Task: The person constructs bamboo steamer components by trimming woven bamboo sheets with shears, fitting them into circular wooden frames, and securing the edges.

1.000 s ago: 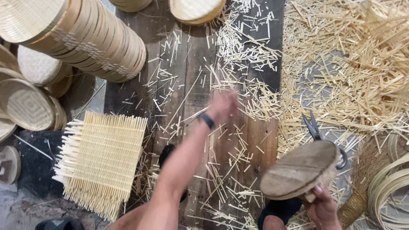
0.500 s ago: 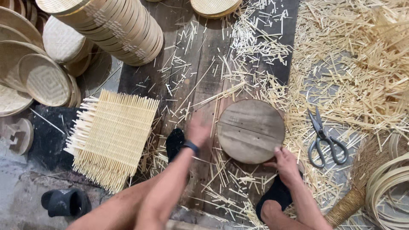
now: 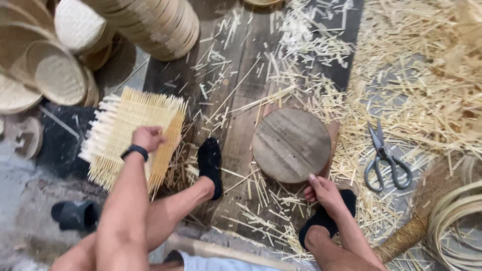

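Two hands busy: my left hand (image 3: 147,138) grips the woven mat (image 3: 131,135) to lift it, my right hand (image 3: 324,189) steadies the round wooden board (image 3: 291,144) low on the floor.

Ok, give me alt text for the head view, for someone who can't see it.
A seated person's left hand grips a square woven bamboo mat while the right hand touches the near edge of a round wooden board on a plank floor littered with bamboo slivers. Scissors lie to the right; stacked round bamboo trays sit upper left.
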